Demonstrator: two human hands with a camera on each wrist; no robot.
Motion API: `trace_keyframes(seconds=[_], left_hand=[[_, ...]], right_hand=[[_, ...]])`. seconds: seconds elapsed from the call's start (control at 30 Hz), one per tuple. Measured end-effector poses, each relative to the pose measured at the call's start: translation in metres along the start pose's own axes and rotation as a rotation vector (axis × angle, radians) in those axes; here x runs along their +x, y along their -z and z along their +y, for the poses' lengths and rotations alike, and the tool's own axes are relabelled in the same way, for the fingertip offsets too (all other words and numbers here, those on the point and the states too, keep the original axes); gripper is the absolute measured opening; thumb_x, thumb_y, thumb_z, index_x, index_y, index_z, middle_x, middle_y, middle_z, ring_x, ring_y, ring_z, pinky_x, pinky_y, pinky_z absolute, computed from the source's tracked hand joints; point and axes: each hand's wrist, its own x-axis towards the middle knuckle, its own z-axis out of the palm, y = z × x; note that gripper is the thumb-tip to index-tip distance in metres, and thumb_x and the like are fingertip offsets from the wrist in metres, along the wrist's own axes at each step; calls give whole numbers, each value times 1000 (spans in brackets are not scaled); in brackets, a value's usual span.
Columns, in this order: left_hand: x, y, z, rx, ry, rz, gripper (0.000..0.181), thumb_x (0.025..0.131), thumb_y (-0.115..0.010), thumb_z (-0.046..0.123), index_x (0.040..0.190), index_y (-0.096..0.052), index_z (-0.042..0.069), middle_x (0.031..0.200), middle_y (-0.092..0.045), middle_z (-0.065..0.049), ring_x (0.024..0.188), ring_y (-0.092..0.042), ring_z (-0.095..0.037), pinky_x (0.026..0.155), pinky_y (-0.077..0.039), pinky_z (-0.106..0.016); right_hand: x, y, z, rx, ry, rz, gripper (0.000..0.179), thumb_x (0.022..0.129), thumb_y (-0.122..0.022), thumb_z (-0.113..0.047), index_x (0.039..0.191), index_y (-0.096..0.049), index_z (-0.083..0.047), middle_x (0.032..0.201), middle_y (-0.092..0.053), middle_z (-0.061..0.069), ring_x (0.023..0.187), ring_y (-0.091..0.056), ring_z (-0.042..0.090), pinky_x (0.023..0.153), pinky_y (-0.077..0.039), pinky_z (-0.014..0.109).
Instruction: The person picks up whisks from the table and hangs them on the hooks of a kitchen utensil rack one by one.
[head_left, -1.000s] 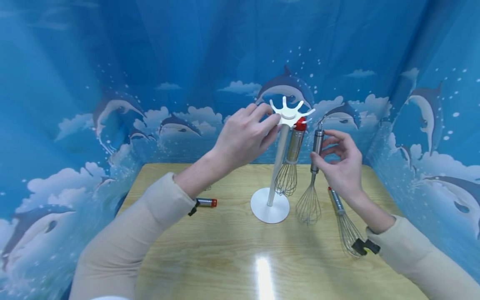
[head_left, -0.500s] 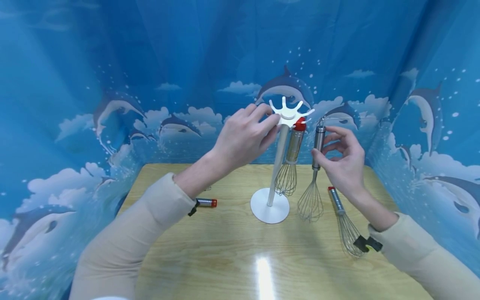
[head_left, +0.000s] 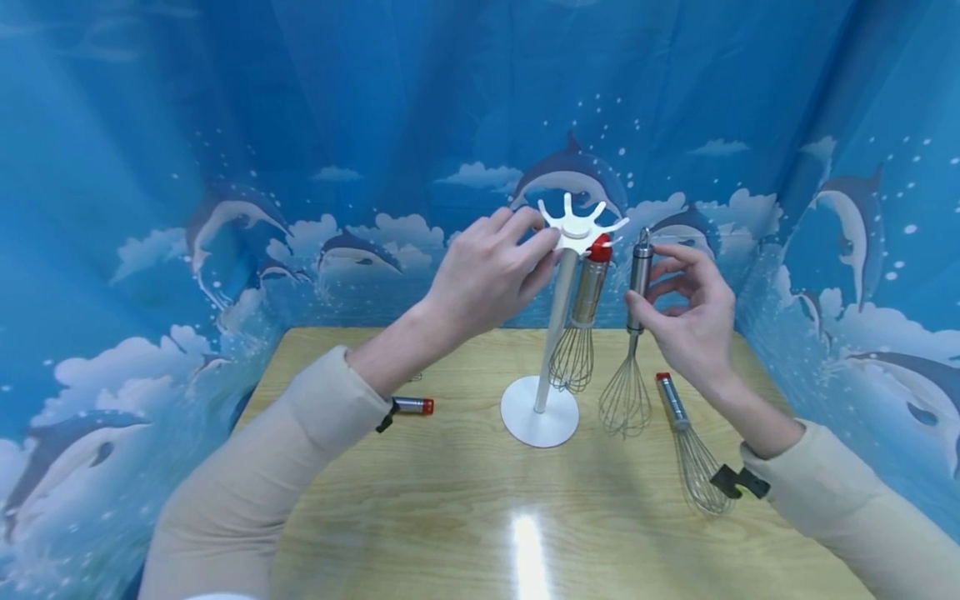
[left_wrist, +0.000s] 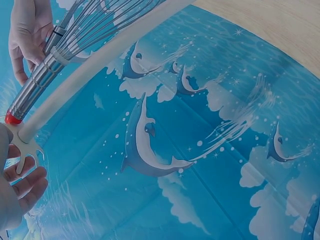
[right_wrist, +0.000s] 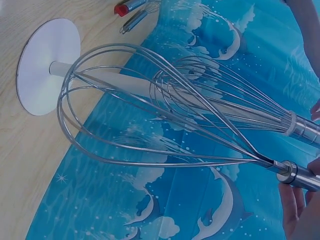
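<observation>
Left hand [head_left: 491, 265] clamped on white stand [head_left: 557, 318], right hand [head_left: 692, 312] pinched round a whisk [head_left: 638, 292], red-ended handle [head_left: 414, 406] partly hidden behind left cuff [head_left: 366, 402].

I see a red-ended whisk [head_left: 681, 423] lying toward the right edge of the table [head_left: 450, 508], its handle pointing to the far edge. Toward the left edge I see another red-ended handle [head_left: 415, 405], partly hidden. Beyond the far edge, my view fills with blue curtain [head_left: 420, 108] printed with dolphins [left_wrist: 142, 142] and clouds.

A steel whisk [head_left: 637, 315] is held handle-up near a white stand [head_left: 558, 327].
</observation>
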Motion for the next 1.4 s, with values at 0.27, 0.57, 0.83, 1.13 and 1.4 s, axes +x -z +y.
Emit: trace_keyframes(seconds=[0.27, 0.57, 0.83, 1.13, 1.4], left_hand=[[0, 0, 0, 2, -6, 5, 23, 105, -64, 26, 119, -74, 11, 115, -75, -9, 90, -69, -23, 75, -59, -29], [-1, 0, 0, -2, -3, -5, 24, 106, -63, 26, 119, -74, 11, 115, -74, -9, 91, -69, -23, 75, -59, -29], [-1, 0, 0, -2, 0, -4, 24, 104, -66, 26, 120, -75, 11, 116, -74, -9, 91, -69, -23, 75, -59, -29], [-1, -1, 1, -9, 0, -8, 25, 107, -61, 27, 120, -75, 11, 116, -74, -9, 91, -69, -23, 76, -59, -29], [0, 0, 0, -6, 4, -7, 26, 107, -61, 27, 120, -74, 11, 116, -74, -9, 91, -68, -23, 76, -58, -29]], right_hand=[[5, 2, -2, -21, 43, -22, 54, 84, -75, 14, 135, -61, 5, 98, -61, -21, 77, -64, -4, 55, -51, 10], [10, 1, -5, -22, 63, -13, 51, 84, -76, 13, 133, -63, 5, 99, -62, -17, 78, -64, -2, 58, -52, 9], [13, 2, -7, -54, 77, -29, 52, 84, -77, 11, 134, -63, 3, 101, -62, -18, 79, -64, -2, 61, -51, 8], [15, 3, -10, -89, 77, -49, 52, 85, -76, 10, 135, -64, 1, 103, -61, -21, 79, -63, -3, 63, -51, 8], [19, -1, -14, -124, 78, -66, 54, 86, -78, 8, 137, -64, -4, 104, -60, -23, 79, -62, -3, 63, -51, 7]])
